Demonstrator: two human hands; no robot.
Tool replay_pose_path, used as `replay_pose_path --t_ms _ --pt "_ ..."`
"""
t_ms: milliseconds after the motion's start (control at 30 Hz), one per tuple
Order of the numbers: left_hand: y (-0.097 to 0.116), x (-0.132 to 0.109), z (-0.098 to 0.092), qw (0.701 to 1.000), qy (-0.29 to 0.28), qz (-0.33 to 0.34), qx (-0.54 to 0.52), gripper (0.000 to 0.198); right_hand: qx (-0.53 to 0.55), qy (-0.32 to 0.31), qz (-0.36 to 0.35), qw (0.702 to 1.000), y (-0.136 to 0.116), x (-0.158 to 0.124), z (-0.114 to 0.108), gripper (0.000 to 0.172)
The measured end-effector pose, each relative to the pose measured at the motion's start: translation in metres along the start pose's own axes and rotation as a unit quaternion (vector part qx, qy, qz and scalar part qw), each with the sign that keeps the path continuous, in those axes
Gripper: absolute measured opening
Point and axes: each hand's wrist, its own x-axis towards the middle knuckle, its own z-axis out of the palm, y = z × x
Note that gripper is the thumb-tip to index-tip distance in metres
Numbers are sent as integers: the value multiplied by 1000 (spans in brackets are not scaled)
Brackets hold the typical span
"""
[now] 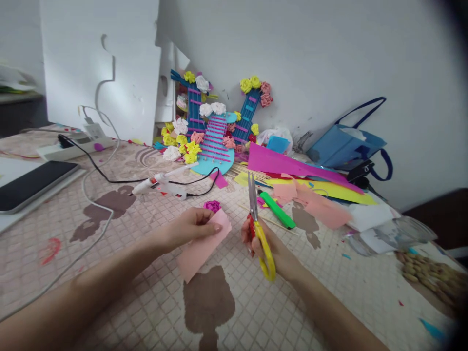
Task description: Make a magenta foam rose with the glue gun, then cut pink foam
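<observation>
Pinched between thumb and fingers of my left hand (195,226) is a strip of pale pink paper (199,253), slanting down towards me. My right hand (268,243) grips a pair of scissors (253,195) with yellow and red handles, blades pointing away from me and nearly together. The scissors are apart from the paper, to its right. Just beyond my left hand lies a magenta paper flower (212,205). A green utility knife (277,210) rests on the table past my right hand.
A white glue gun (160,186) with a black cord lies left of centre. Behind it stand blue and purple stick crafts (215,139) with paper flowers. Coloured paper sheets (300,168) and a blue bag (343,146) are at right. A phone (36,185) lies at far left.
</observation>
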Motion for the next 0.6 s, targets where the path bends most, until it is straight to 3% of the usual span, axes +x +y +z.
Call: replay_pose_path --t_ms 200,433,600 --pt "2 -2 -8 998 5 1 -57 31 -171 -12 8 985 -8 -15 -8 31" --pt "0 0 -17 994 63 27 -80 31 -248 -16 0 969 -4 -22 -20 22" --pt "3 -2 -14 987 25 27 -157 30 -279 -53 40 958 -26 -29 -19 19"
